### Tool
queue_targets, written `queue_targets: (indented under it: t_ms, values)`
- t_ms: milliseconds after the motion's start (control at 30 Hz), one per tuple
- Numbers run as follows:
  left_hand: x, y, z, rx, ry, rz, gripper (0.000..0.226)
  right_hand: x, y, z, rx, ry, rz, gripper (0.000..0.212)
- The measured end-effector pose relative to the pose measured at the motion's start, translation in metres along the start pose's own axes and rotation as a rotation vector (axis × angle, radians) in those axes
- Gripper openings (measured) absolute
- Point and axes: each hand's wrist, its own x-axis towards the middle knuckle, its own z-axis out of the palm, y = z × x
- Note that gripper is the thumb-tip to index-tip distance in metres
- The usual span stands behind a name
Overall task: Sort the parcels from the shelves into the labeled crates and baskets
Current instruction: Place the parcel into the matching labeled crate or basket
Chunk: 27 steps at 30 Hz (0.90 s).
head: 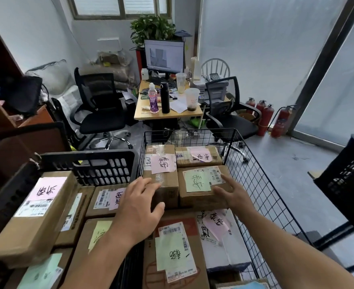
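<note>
Both hands reach into a black wire-mesh basket (pixel 253 174) packed with cardboard parcels. The left hand (pixel 139 207) is spread wide: its fingers lie flat on the near top corner of a brown cardboard parcel with a pink handwritten note (pixel 167 180), and its thumb is against that parcel's front face. The right hand (pixel 232 192) is also wide, fingers straight along the right edge of the neighbouring brown cardboard parcel with a pale green note (pixel 197 182), thumb on its near top edge.

These two parcels stand side by side, touching, on top of a large flat cardboard box with a green note and barcode label (pixel 171 253). Behind them lies a third small cardboard parcel with a pink note (pixel 199 156).

Just left of the basket, a black slotted plastic crate (pixel 101 165) holds more labelled parcels, among them a long cardboard parcel with a pink note (pixel 32 213), tilted. Beyond, a wooden surface (pixel 163 116) carries a computer monitor (pixel 164 55).
</note>
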Motion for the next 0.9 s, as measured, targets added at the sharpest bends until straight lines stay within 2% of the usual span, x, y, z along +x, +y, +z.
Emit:
queue_targets:
  t_ms: [67, 200, 367, 500, 700, 900]
  values:
    - [-0.002, 0.001, -0.001, 0.055, -0.002, -0.014, 0.053, -0.006, -0.012, 0.003, -0.038, 0.004, 0.018, 0.067]
    - [-0.002, 0.003, -0.001, 0.081, -0.032, -0.032, 0.054, -0.010, -0.019, 0.005, -0.099, -0.006, 0.031, 0.064]
    - [-0.004, 0.004, -0.003, 0.093, -0.058, -0.014, 0.056, -0.015, -0.034, 0.008, -0.389, 0.030, 0.003, 0.062]
    - [-0.004, 0.002, -0.005, 0.092, -0.088, -0.005, 0.060, -0.036, -0.048, 0.013, -0.551, 0.126, -0.081, 0.055]
    - [-0.012, -0.005, -0.019, 0.064, -0.138, 0.113, 0.063, -0.085, -0.073, 0.015, -0.766, 0.191, -0.316, 0.044]
    - [-0.029, -0.014, -0.038, 0.067, -0.167, 0.311, 0.054, -0.162, -0.082, 0.023, -1.014, 0.230, -0.269, 0.045]
